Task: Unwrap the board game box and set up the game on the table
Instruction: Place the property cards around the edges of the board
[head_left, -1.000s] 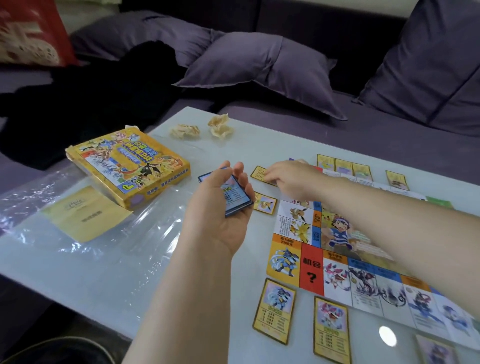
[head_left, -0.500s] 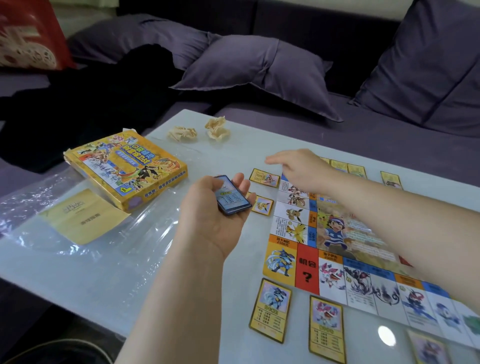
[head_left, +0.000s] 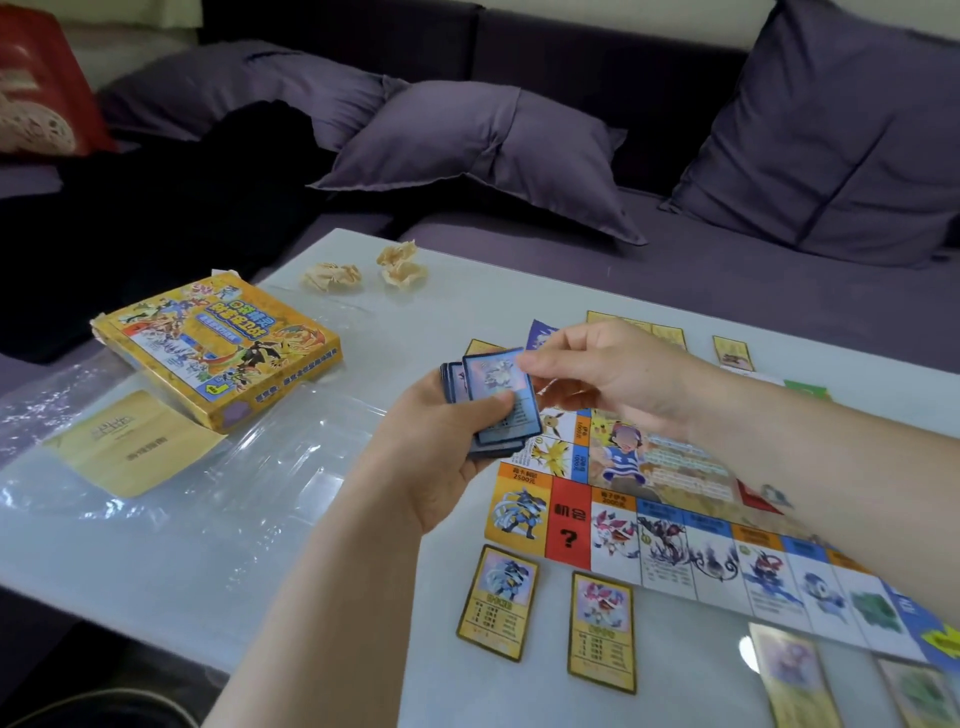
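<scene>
Hands meet mid-frame: left hand grips the blue-bordered card stack, right hand pinches the top card. I'd slide off just one, keeping the stack squared.

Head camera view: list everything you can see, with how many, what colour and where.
game box: one, yellow, table's left, on the wrap
plastic wrap: one sheet, clear, table's left
leaflet: one, yellow, beside the box
paper scraps: two, tan, table's far edge
game board: one, multicoloured, table's right
yellow cards: several, yellow, around the board
table: one, white, foreground
cushions: three, purple, on the sofa
sofa: one, purple, behind the table
black cloth: one, black, sofa's left
red object: one, red, far left corner
left hand: one, holds the blue card stack
right hand: one, pinches its top card
</scene>
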